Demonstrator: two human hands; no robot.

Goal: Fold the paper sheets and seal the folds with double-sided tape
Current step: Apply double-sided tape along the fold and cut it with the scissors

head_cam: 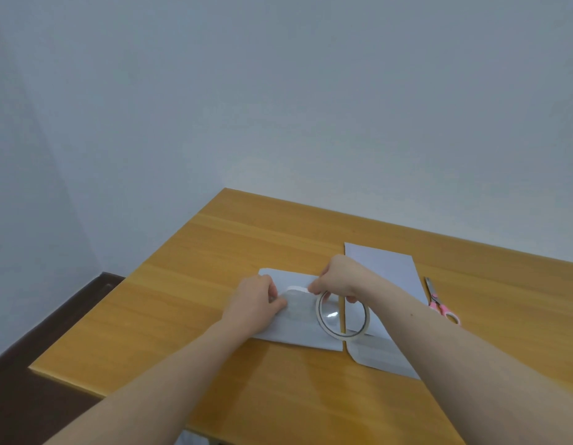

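Observation:
Two white paper sheets lie side by side on the wooden table (214, 252). The left sheet (298, 332) is folded. The right sheet (388, 271) reaches farther back. My right hand (339, 277) holds a roll of double-sided tape (343, 316) above the seam between the sheets, its fingers curled round the roll's top. A short white strip of tape (298, 289) runs from the roll toward my left hand (256, 300), which pinches the strip's free end over the left sheet.
Pink-handled scissors (441, 301) lie on the table just right of the right sheet. A dark brown piece of furniture (37, 332) stands beside the table's left edge. A pale wall rises behind the table.

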